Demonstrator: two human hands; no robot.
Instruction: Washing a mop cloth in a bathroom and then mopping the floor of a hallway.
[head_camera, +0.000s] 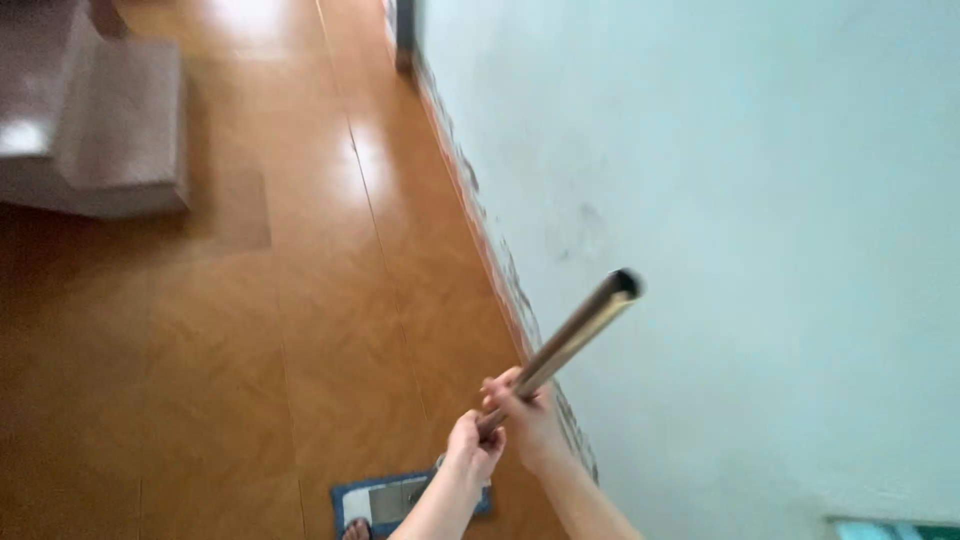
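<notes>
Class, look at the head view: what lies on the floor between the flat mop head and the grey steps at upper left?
Only bare orange-brown floor separates the mop head from the grey steps, as the head view shows.

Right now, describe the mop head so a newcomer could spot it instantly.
Follow the pale blue-green wall down to where it meets the glossy orange-brown floor. Near the bottom edge, below the left hand and right hand gripping the metal pole, lies the mop head: the only flat, blue-edged rectangle with a grey centre.

Head camera looks steeply down; floor (300, 330) left, wall (760, 250) right.
</notes>
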